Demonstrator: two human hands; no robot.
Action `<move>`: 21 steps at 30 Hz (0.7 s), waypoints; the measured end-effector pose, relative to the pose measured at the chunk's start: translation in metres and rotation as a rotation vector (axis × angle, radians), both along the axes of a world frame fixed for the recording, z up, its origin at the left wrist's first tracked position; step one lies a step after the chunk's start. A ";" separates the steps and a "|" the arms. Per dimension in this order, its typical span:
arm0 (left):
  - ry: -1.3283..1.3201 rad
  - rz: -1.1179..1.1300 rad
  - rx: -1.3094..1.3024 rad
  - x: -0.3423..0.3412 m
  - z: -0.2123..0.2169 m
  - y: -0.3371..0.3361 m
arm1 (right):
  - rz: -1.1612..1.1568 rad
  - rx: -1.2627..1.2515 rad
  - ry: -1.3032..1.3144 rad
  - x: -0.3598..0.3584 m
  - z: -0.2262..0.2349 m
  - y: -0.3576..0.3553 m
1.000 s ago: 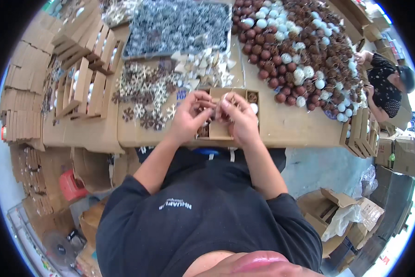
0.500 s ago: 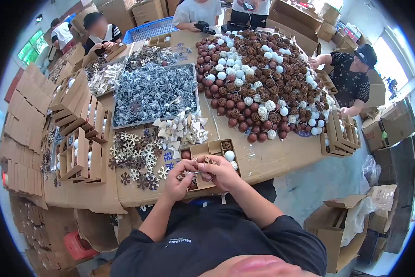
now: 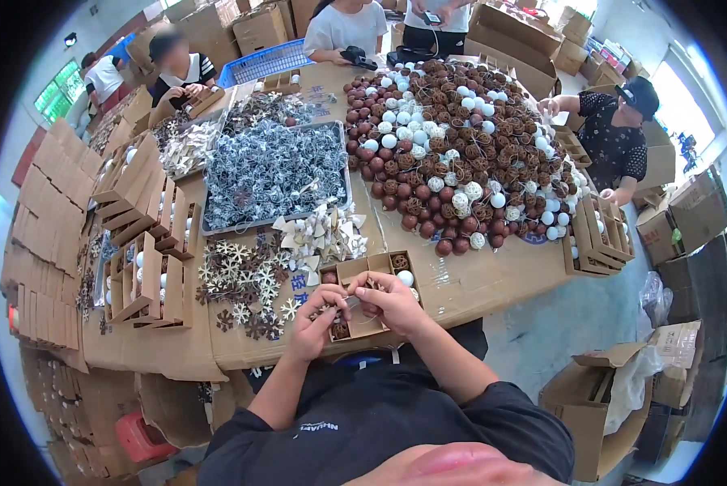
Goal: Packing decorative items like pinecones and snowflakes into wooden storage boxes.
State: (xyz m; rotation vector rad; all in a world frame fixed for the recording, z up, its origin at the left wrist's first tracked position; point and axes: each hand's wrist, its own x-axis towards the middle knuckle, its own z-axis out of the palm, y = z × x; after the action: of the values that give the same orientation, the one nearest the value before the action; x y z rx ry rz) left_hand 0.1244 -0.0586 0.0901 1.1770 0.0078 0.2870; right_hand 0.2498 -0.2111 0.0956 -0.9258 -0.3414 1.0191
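Both my hands are together above a divided cardboard box (image 3: 366, 266) at the table's near edge. My left hand (image 3: 315, 326) is closed in a pinch on what looks like a small brown snowflake ornament, mostly covered by fingers. Beside it, my right hand (image 3: 389, 303) pinches another brown pronged piece, apparently a snowflake too, with a thin light string near the fingertips. Inside the box sit a dark red ball (image 3: 329, 278), a white ball (image 3: 406, 278) and a brown wicker ball (image 3: 400, 262). The hands hide part of the box.
Loose snowflakes (image 3: 254, 279) and pale wooden pieces (image 3: 327, 235) lie left of the box, before a tray (image 3: 350, 174) of silvery ornaments. A large heap of balls (image 3: 452, 154) spreads behind. Filled boxes (image 3: 145, 283) stand left. Co-workers sit and stand around the table.
My hands have drawn slightly apart, and the fingers have shifted around the small pieces. The view has tilted a little. The co-worker at right now holds something white.
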 end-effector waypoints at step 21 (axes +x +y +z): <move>0.137 -0.132 -0.258 0.007 0.000 0.005 | -0.223 -0.253 -1.072 -0.016 0.027 -0.004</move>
State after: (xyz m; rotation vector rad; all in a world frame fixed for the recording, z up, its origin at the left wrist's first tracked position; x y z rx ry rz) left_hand 0.1311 -0.0538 0.0898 0.9345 0.0845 0.0845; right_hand 0.2337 -0.2149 0.1230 -1.6616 -0.9824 0.2792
